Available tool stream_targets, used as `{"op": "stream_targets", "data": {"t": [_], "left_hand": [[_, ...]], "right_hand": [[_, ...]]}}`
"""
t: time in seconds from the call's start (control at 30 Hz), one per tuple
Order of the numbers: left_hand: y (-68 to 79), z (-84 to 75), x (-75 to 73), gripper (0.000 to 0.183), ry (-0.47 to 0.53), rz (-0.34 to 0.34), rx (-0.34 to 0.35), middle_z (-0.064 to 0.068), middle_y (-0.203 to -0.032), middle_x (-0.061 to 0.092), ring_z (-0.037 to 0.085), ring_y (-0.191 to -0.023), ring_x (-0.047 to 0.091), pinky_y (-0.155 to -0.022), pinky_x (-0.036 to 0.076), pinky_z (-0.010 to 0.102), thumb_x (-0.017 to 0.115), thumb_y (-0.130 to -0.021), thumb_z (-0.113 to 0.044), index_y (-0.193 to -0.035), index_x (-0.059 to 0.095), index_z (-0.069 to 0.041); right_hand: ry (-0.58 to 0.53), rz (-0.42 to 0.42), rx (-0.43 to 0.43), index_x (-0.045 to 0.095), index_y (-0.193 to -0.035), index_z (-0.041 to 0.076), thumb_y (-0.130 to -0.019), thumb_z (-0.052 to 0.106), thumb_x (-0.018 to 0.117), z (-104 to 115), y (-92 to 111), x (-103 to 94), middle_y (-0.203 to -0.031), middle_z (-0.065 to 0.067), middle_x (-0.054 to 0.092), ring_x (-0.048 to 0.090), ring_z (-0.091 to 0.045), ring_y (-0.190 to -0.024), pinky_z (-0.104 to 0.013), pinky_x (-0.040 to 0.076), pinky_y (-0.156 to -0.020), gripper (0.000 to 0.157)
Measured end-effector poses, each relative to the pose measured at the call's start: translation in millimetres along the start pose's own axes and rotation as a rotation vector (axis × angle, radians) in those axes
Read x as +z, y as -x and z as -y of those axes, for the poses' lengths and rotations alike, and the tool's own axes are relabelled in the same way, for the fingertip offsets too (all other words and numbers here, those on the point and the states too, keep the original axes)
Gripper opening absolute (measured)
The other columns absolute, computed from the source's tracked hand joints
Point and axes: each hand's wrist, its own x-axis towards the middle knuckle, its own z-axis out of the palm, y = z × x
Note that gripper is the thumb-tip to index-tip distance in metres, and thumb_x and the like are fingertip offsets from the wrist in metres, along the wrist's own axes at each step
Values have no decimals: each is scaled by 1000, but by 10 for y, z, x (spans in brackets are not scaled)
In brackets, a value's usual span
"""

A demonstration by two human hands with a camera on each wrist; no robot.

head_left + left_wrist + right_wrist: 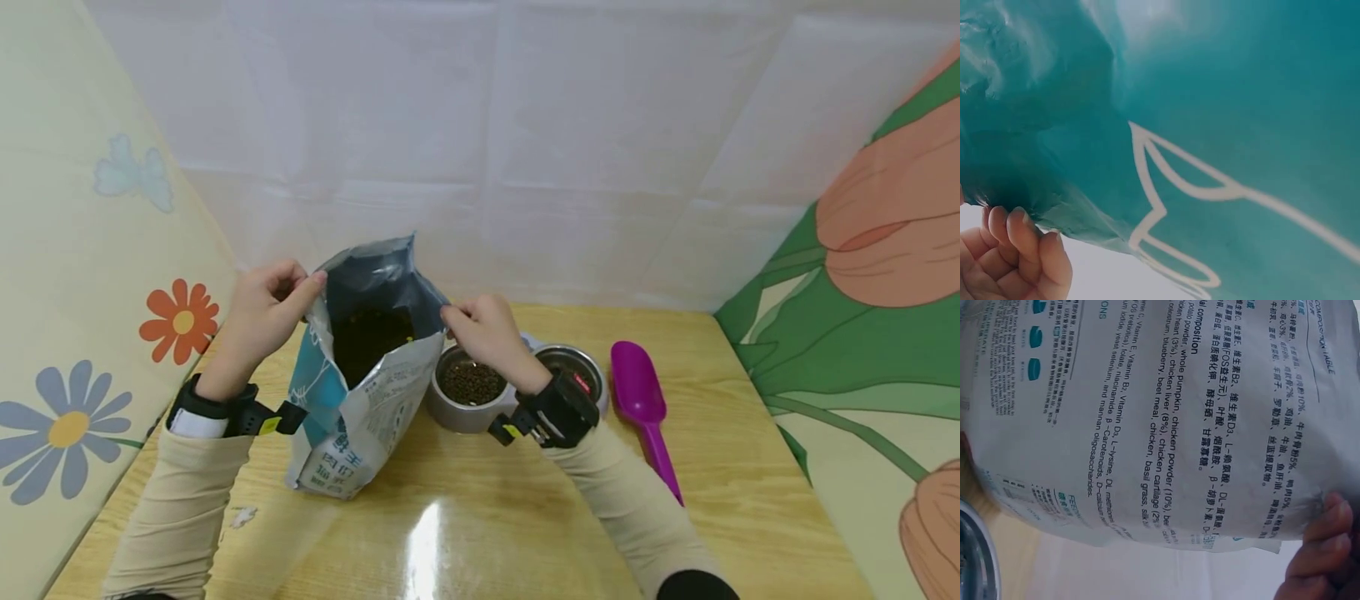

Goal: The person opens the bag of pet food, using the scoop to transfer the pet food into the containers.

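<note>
A teal and white pet food bag (386,417) stands on the table with its mouth spread wide and dark kibble (371,337) inside. My left hand (262,312) pinches the left side of its rim between thumb and fingers. On the opposite side, my right hand (491,333) pinches the rim's right corner. The left wrist view shows the bag's teal side (1241,125) with curled left fingers (1022,244) at its edge. Printed ingredient text covers the white side (1129,425) in the right wrist view, where right fingers (1322,544) grip the edge.
Just right of the bag sits a double pet bowl (462,419), its left dish holding brown kibble (471,383). My right wrist partly covers its other metal dish (570,357). A purple scoop (637,383) lies farther right on the wooden table (750,467). A white sheet (585,150) hangs behind.
</note>
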Motion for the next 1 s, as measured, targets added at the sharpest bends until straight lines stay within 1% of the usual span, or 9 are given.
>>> {"op": "stream_targets", "data": {"t": [0.17, 0.33, 0.43, 0.53, 0.6, 0.7, 0.83, 0.93, 1.0], "left_hand": [[-10, 22, -15, 22, 12, -51, 24, -8, -52, 48, 5, -45, 44, -43, 35, 18, 58, -85, -2, -64, 53, 1], [6, 50, -36, 23, 31, -88, -8, -9, -51, 47, 5, -45, 43, -44, 35, 18, 57, -86, -3, -64, 54, 3], [18, 63, -44, 23, 42, -80, -26, -9, -52, 48, 6, -47, 45, -45, 37, 17, 54, -88, -5, -67, 56, 4], [44, 56, -58, 24, 47, -48, -20, -8, -55, 50, 7, -49, 48, -48, 39, 16, 49, -92, -6, -71, 57, 5], [95, 32, -74, 26, 46, -16, -11, -8, -58, 52, 6, -53, 50, -50, 40, 16, 45, -94, -8, -73, 57, 4], [216, -11, -97, 28, 35, 23, 27, -5, -59, 52, 7, -55, 49, -49, 36, 18, 44, -95, -10, -72, 57, 0], [383, -93, -112, 27, -4, 82, 128, -4, -59, 51, 7, -55, 46, -48, 34, 20, 48, -94, -15, -70, 57, -6], [453, -167, -102, 29, -53, 115, 208, -7, -60, 51, 6, -55, 48, -52, 39, 18, 52, -92, -27, -71, 57, -7], [482, -208, -85, 37, -92, 122, 240, -8, -61, 53, 6, -55, 50, -54, 42, 18, 54, -89, -39, -73, 58, -7]], "right_hand": [[4, 6, -49, 43, -44, 14, -86, 8, 45, 68, -65, -13, -43, -3, 50, 54, -18, -48, -25, 35, -51, 43], [28, 16, -70, 46, -45, 12, -86, 9, 45, 150, -119, -2, -46, -2, 53, 52, -13, -47, -24, 33, -49, 41], [37, 19, -82, 48, -45, 11, -85, 10, 46, 186, -142, 21, -48, -2, 55, 48, -12, -44, -23, 32, -47, 40], [23, 18, -80, 47, -45, 12, -85, 10, 47, 192, -157, 58, -49, -4, 56, 47, -13, -43, -22, 32, -48, 40], [-5, 19, -75, 47, -46, 9, -86, 9, 47, 185, -158, 80, -50, -8, 56, 45, -14, -43, -22, 33, -49, 40], [-34, 13, -72, 48, -47, 6, -87, 9, 47, 172, -157, 96, -51, -9, 56, 46, -15, -44, -23, 35, -51, 40], [-45, 6, -51, 52, -49, 4, -87, 11, 48, 158, -164, 103, -51, -6, 55, 49, -14, -46, -24, 41, -53, 39], [-38, 3, -34, 54, -50, 6, -87, 12, 49, 149, -179, 102, -50, -5, 54, 50, -14, -47, -24, 41, -54, 39], [-33, 4, -32, 54, -50, 6, -88, 13, 50, 144, -190, 100, -49, -5, 53, 48, -14, -47, -24, 39, -53, 39]]}}
